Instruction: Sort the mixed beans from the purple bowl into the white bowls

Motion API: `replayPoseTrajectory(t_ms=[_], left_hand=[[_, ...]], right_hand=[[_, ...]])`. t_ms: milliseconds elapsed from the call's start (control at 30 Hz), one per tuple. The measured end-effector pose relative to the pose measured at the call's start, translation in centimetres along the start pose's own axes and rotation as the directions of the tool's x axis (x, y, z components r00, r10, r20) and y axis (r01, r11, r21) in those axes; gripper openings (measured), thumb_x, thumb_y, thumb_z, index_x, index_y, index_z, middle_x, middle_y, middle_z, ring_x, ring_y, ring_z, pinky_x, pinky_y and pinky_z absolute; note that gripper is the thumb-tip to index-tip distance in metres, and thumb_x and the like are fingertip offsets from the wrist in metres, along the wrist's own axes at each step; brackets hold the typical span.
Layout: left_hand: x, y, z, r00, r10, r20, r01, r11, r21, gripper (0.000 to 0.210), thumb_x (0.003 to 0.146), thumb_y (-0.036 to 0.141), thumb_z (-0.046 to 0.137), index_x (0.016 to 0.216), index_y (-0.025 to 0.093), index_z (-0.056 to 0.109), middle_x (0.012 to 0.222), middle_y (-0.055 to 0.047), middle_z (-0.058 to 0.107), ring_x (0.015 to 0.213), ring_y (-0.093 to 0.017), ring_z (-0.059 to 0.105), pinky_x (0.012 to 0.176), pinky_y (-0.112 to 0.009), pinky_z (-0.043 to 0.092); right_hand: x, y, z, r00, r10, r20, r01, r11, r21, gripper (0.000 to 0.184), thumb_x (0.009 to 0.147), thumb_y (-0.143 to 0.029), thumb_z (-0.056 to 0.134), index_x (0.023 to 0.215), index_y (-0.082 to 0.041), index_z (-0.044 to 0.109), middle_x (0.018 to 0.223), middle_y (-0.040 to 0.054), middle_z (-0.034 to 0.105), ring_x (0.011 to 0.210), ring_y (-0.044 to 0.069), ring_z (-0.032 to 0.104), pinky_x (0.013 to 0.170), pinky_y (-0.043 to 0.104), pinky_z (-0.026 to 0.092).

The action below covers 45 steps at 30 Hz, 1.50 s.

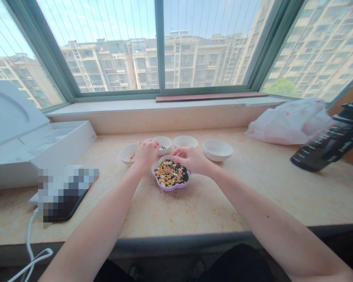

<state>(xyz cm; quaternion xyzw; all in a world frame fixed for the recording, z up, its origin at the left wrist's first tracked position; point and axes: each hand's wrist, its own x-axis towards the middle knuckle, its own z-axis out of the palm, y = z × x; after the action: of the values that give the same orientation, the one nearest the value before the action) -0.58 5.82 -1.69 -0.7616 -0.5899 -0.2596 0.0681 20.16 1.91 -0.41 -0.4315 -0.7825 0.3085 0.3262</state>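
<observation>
A lilac flower-shaped dish (171,188) sits in front of me, filled with mixed beans and seeds (170,173): tan, black and flat white ones. My right hand (190,159) is over its far right rim, fingers curled together; what they hold, if anything, is too small to make out. Between the leftmost white bowl (125,154) and a second white bowl (164,141) hovers my left hand (147,152), its fingertips pinched at the second bowl's edge. Several black beans (162,147) lie in that second bowl. Reddish and pale pieces show in the leftmost one, partly hidden by my left hand.
Two more white bowls, a middle one (186,141) and a right one (218,149), complete the row. An open white box (47,150) and a blurred-out dark device (67,196) with a white cable are left. A plastic bag (288,122) and dark bottle (326,141) stand right.
</observation>
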Motion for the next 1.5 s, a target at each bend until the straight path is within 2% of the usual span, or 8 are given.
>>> replayPoseTrajectory(t_ms=[167, 333, 467, 733, 967, 1200, 1367, 1500], left_hand=[[-0.2, 0.0, -0.1, 0.999, 0.031, 0.023, -0.032, 0.998, 0.053, 0.030, 0.099, 0.032, 0.047, 0.103, 0.019, 0.074, 0.110, -0.012, 0.071, 0.107, -0.029, 0.063, 0.094, -0.045, 0.041], [-1.2, 0.6, -1.9, 0.979, 0.175, 0.108, -0.164, 0.981, -0.103, 0.027, 0.098, 0.031, 0.051, 0.107, 0.020, 0.073, 0.113, -0.008, 0.069, 0.102, -0.023, 0.065, 0.088, -0.034, 0.047], [-2.7, 1.3, -3.4, 0.928, 0.267, 0.260, -0.239, 0.962, -0.134, 0.025, 0.097, 0.032, 0.051, 0.098, 0.023, 0.075, 0.101, -0.005, 0.071, 0.086, -0.020, 0.067, 0.075, -0.030, 0.047], [-3.9, 2.1, -3.7, 0.819, 0.368, 0.440, -0.346, 0.929, -0.133, 0.014, 0.085, 0.023, 0.062, 0.081, 0.021, 0.075, 0.087, -0.004, 0.072, 0.084, -0.021, 0.064, 0.076, -0.031, 0.046], [-4.1, 2.7, -3.3, 0.819, 0.356, 0.450, -0.334, 0.933, -0.130, 0.023, 0.081, 0.011, 0.055, 0.070, 0.021, 0.073, 0.070, -0.005, 0.068, 0.078, -0.022, 0.061, 0.073, -0.032, 0.044], [-4.3, 2.6, -2.8, 0.852, 0.370, 0.372, -0.325, 0.929, -0.180, 0.024, 0.077, 0.010, 0.056, 0.057, 0.021, 0.065, 0.060, -0.004, 0.062, 0.063, -0.019, 0.057, 0.063, -0.031, 0.042], [-4.2, 2.6, -3.2, 0.885, 0.318, 0.339, -0.263, 0.944, -0.199, 0.023, 0.076, 0.008, 0.055, 0.080, 0.022, 0.073, 0.072, -0.004, 0.069, 0.068, -0.021, 0.062, 0.069, -0.031, 0.045], [-4.0, 2.4, -3.8, 0.948, 0.230, 0.219, -0.153, 0.935, -0.320, 0.023, 0.080, 0.010, 0.056, 0.089, 0.023, 0.074, 0.077, -0.001, 0.070, 0.074, -0.019, 0.063, 0.071, -0.029, 0.046]], right_hand=[[0.0, 0.2, 0.0, 1.000, -0.013, -0.009, 0.012, 0.999, -0.029, 0.016, 0.086, -0.033, 0.065, 0.084, -0.018, 0.071, 0.073, 0.0036, 0.071, 0.069, 0.017, 0.063, 0.063, 0.029, 0.044], [-0.1, 0.7, -0.1, 1.000, -0.021, 0.005, 0.021, 0.999, -0.046, 0.021, 0.088, -0.036, 0.064, 0.086, -0.017, 0.072, 0.075, 0.0040, 0.071, 0.067, 0.016, 0.063, 0.060, 0.028, 0.044], [-0.2, 0.7, -0.3, 0.999, -0.034, 0.026, 0.035, 0.998, -0.058, 0.020, 0.089, -0.035, 0.063, 0.087, -0.018, 0.073, 0.077, 0.0040, 0.073, 0.070, 0.016, 0.064, 0.062, 0.028, 0.044], [-0.2, 0.5, -0.2, 0.999, -0.019, 0.038, 0.020, 0.999, -0.036, 0.017, 0.087, -0.030, 0.063, 0.088, -0.016, 0.073, 0.080, 0.0055, 0.075, 0.072, 0.017, 0.065, 0.063, 0.028, 0.045], [-0.3, 0.3, -0.3, 0.998, -0.032, 0.049, 0.034, 0.998, -0.046, 0.017, 0.088, -0.029, 0.062, 0.088, -0.016, 0.073, 0.079, 0.0056, 0.074, 0.071, 0.016, 0.064, 0.063, 0.028, 0.045], [-0.2, 0.4, -0.2, 0.997, -0.061, 0.036, 0.063, 0.996, -0.064, 0.017, 0.087, -0.029, 0.063, 0.087, -0.016, 0.073, 0.080, 0.0057, 0.075, 0.071, 0.017, 0.064, 0.064, 0.029, 0.046], [-0.2, 0.4, -0.2, 0.999, -0.031, 0.042, 0.032, 0.999, -0.031, 0.022, 0.089, -0.035, 0.063, 0.088, -0.016, 0.073, 0.078, 0.0054, 0.074, 0.070, 0.017, 0.064, 0.063, 0.028, 0.046], [-0.3, 0.4, -0.3, 0.998, -0.029, 0.053, 0.030, 0.999, -0.035, 0.023, 0.090, -0.037, 0.061, 0.087, -0.016, 0.073, 0.079, 0.0058, 0.073, 0.071, 0.017, 0.064, 0.062, 0.028, 0.045]])
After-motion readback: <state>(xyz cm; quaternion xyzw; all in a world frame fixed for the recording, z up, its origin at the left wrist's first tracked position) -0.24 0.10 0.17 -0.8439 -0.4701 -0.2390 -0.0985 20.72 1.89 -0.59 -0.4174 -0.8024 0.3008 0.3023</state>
